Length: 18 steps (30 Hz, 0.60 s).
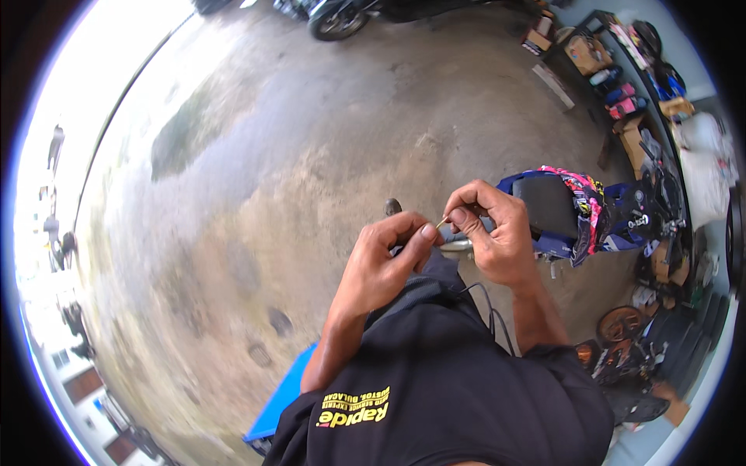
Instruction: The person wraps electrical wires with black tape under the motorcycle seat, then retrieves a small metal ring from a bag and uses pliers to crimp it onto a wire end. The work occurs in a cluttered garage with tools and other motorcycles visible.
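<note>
My left hand (382, 260) and my right hand (495, 233) are raised in front of my body, fingertips almost meeting. Between them is a thin, yellowish, brass-coloured piece (442, 223), too small to name. The thumb and forefinger of each hand pinch at one of its ends. My left thumb lies along the top of the forefinger, and the other left fingers curl underneath. Just below the hands, a black cable (493, 312) loops down in front of my dark shirt.
A motorbike with a dark seat (546, 203) and blue and pink panels stands right of my hands. Shelves (602, 85) with boxes and bottles line the right wall. A blue surface (284, 394) is at lower left. Another motorbike's wheel (338, 23) shows at the far end of the concrete floor.
</note>
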Each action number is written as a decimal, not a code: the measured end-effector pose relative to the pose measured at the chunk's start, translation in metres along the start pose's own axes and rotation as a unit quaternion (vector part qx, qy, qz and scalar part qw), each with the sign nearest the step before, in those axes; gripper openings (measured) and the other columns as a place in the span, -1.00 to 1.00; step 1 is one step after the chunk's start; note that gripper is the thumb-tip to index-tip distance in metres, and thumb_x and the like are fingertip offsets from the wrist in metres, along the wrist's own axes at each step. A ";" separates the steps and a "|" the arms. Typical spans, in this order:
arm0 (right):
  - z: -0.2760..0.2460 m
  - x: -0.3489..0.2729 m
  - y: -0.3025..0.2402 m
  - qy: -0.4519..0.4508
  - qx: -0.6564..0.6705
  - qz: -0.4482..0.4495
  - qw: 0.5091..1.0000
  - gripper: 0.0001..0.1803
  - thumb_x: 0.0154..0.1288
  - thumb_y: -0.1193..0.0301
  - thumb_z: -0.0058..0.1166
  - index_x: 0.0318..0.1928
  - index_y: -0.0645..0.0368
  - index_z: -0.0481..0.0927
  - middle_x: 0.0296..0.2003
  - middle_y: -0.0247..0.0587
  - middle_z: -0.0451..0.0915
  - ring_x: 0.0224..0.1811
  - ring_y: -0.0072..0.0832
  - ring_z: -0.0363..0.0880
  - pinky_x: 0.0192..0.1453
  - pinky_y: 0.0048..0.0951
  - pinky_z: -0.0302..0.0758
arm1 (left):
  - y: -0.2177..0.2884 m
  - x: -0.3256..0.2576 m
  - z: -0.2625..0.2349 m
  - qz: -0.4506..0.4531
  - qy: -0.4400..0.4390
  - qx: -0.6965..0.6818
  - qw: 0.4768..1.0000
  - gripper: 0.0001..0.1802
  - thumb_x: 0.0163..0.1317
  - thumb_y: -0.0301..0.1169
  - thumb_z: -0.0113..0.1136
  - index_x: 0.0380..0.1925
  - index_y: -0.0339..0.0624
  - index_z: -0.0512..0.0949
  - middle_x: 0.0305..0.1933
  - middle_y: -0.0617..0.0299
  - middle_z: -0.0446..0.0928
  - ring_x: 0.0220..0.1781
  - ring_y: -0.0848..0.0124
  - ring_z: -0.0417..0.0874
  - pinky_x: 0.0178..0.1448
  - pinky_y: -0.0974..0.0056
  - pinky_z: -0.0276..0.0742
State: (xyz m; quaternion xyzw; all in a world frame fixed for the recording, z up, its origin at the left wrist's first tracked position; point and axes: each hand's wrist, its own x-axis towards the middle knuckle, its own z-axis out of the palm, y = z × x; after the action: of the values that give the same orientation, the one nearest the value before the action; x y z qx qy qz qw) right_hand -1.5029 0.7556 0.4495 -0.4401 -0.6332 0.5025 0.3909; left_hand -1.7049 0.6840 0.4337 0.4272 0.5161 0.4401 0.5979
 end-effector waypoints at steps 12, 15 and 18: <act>-0.191 0.208 0.080 0.053 -0.014 0.027 0.998 -0.78 0.61 0.51 0.28 0.13 0.20 0.86 -0.12 -0.21 0.84 -0.10 -0.52 0.81 0.01 -0.44 0.69 | 0.008 0.331 -0.148 -0.106 0.139 0.109 0.979 -0.67 0.76 -0.25 0.14 -0.08 -0.30 0.71 -0.44 0.50 0.37 -0.40 0.66 0.31 -0.30 0.41 0.23; -0.196 0.287 0.034 -0.211 0.134 -0.190 0.949 -0.76 0.60 0.44 0.32 0.16 0.17 0.84 -0.04 -0.22 0.81 -0.11 -0.35 0.85 0.01 -0.34 0.73 | 0.025 0.424 -0.147 -0.103 0.103 0.106 0.984 -0.67 0.77 -0.24 0.12 -0.07 -0.27 0.71 -0.43 0.50 0.37 -0.40 0.67 0.28 -0.29 0.42 0.19; -0.191 0.370 -0.007 -0.365 0.214 -0.305 0.853 -0.82 0.65 0.42 0.26 0.06 0.24 0.81 0.00 -0.20 0.76 -0.23 -0.34 0.78 -0.14 -0.37 0.70 | 0.037 0.513 -0.133 -0.122 0.042 0.116 0.985 -0.69 0.75 -0.22 0.14 -0.06 -0.22 0.70 -0.45 0.50 0.38 -0.44 0.69 0.26 -0.32 0.45 0.19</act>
State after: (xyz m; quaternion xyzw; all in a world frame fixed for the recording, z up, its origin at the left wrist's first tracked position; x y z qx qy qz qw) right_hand -1.4385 1.1625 0.5122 0.0852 -0.7095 0.6057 0.3500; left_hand -1.7995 1.1969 0.3321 0.4088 0.6368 0.3180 0.5712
